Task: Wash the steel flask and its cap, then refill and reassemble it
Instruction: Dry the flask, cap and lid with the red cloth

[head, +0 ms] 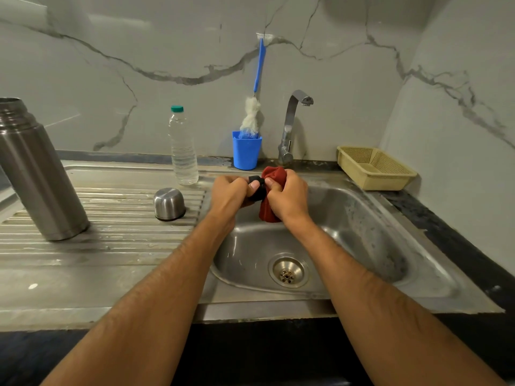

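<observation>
The open steel flask (36, 174) stands upright on the ribbed draining board at the left. Its steel outer cap (169, 204) sits upside down on the board beside the sink basin (362, 240). Over the basin, my left hand (231, 195) grips a small black stopper (257, 188). My right hand (288, 197) holds a red cloth (274, 174) bunched against the stopper. Most of the stopper is hidden by my fingers and the cloth.
A clear water bottle (182, 147) with a green lid stands behind the cap. A blue cup (246, 150) holds a blue-handled bottle brush (257, 87). The tap (292, 126) is off. A beige plastic basket (374, 168) sits at the right by the wall.
</observation>
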